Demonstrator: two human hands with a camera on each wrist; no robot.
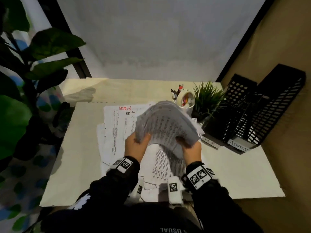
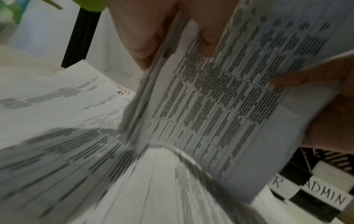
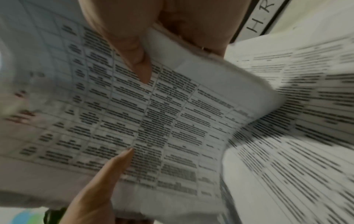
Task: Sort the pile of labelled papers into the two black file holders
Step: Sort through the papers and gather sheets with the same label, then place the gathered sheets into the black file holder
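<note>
Both hands hold one thick stack of printed papers (image 1: 166, 125) lifted over the desk, bent into an arch. My left hand (image 1: 141, 140) grips its near left corner and my right hand (image 1: 186, 145) grips its near right edge. In the left wrist view the left thumb (image 2: 208, 30) presses on the stack's (image 2: 220, 98) printed face. In the right wrist view the right thumb (image 3: 132, 50) lies on the stack (image 3: 153, 121). More loose papers (image 1: 117, 128) lie below, one marked ADMIN in red. Two black file holders stand at the right, labelled HR (image 1: 235, 105) and ADMIN (image 1: 276, 105).
A white cup of pens (image 1: 185, 100) and a small potted plant (image 1: 207, 101) stand behind the papers, next to the HR holder. A large leafy plant (image 1: 25, 81) fills the left side. A brown wall (image 1: 286, 39) lies right of the holders. The white desk (image 1: 235, 174) ends near my body.
</note>
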